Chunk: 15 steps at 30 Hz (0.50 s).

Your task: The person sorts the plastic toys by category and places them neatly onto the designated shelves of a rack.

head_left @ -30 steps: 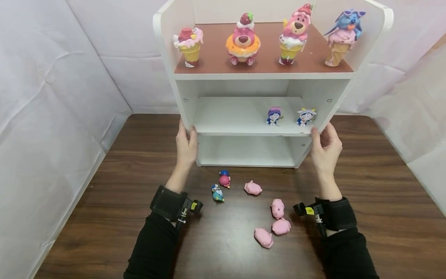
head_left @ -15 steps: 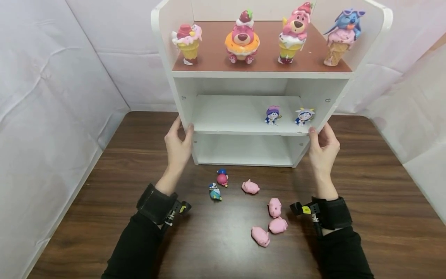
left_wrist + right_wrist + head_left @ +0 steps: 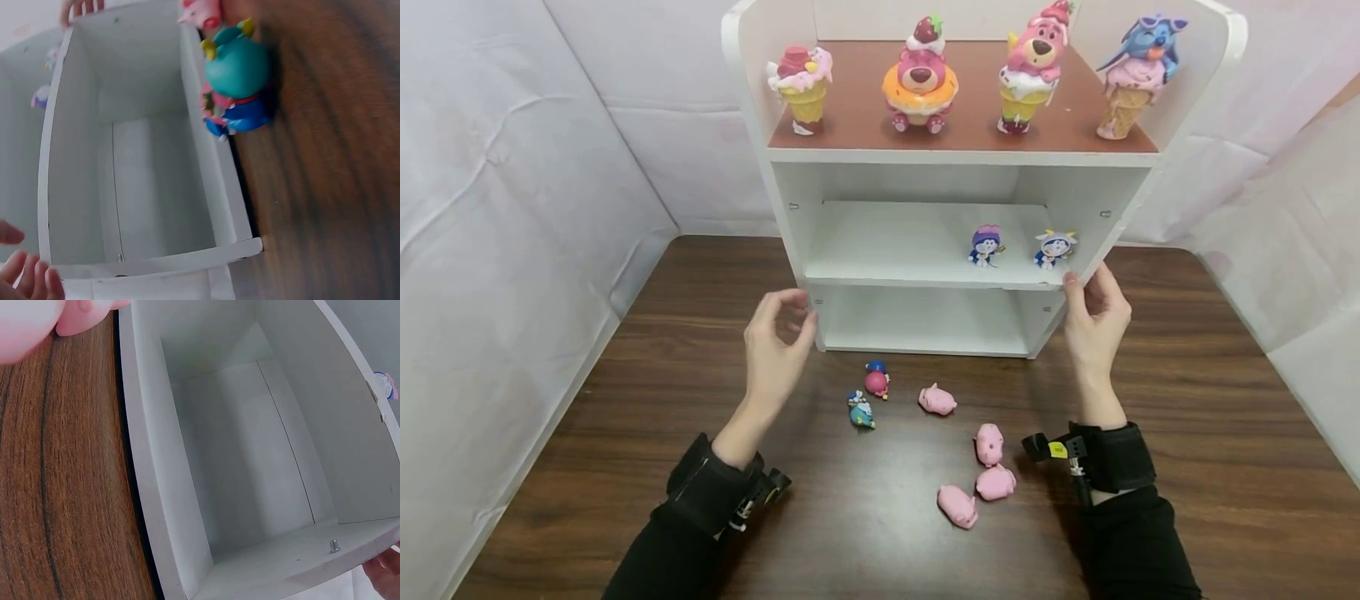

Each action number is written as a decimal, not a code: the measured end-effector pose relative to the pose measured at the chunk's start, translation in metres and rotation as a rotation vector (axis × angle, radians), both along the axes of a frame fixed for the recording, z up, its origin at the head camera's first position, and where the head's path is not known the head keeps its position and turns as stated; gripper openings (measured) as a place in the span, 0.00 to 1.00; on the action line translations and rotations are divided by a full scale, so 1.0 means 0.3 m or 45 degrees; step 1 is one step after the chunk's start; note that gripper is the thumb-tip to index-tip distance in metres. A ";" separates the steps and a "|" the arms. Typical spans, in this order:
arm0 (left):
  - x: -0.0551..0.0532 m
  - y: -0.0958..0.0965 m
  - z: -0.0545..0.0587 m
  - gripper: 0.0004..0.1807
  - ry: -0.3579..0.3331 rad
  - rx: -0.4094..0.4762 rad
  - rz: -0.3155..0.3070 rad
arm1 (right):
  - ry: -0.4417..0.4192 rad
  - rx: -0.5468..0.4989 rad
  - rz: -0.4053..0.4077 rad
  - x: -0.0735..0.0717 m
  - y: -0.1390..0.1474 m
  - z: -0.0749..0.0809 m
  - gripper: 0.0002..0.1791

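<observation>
A white shelf unit (image 3: 917,157) stands at the back of the table. My right hand (image 3: 1097,325) grips its right side panel, thumb at the front edge and fingers around the outside; in the right wrist view some fingers (image 3: 384,572) show past that panel. Just off the left side panel, my left hand (image 3: 777,346) has its fingers loosely bent and nothing in them. Two small figurines, one purple-capped (image 3: 986,246) and one in a horned white hood (image 3: 1055,249), stand on the middle shelf toward the right. The bottom compartment (image 3: 162,181) holds nothing.
On the brown-topped upper shelf stand several larger figures, including a pink bear in an orange ring (image 3: 920,79) and a blue one on a cone (image 3: 1138,75). Before the unit lie several pink pigs (image 3: 957,506), a teal figurine (image 3: 861,411) and a red-and-blue one (image 3: 877,381).
My left hand has let go of the left side panel and drawn back toward me and to the left. My right hand keeps its grip on the other side.
</observation>
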<state>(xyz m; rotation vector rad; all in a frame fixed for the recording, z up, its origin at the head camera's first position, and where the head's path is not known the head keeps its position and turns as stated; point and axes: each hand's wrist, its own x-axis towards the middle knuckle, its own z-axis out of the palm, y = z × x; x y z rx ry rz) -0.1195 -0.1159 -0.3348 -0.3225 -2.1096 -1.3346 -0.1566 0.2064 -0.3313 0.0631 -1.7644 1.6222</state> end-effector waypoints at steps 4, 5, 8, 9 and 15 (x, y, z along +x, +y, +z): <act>0.021 0.001 -0.033 0.11 -0.099 -0.210 -0.181 | 0.007 -0.026 0.015 -0.003 -0.001 -0.003 0.18; 0.019 -0.003 -0.052 0.11 -0.117 -0.263 -0.233 | 0.004 -0.023 0.015 -0.003 -0.001 -0.004 0.18; 0.029 -0.004 -0.084 0.12 -0.173 -0.422 -0.368 | 0.006 -0.028 0.021 -0.004 -0.002 -0.005 0.18; 0.035 -0.002 -0.088 0.12 -0.188 -0.466 -0.409 | 0.011 -0.031 0.024 -0.004 -0.002 -0.006 0.18; 0.059 0.009 -0.119 0.16 -0.319 -0.726 -0.601 | 0.045 -0.051 0.031 -0.009 0.001 -0.007 0.18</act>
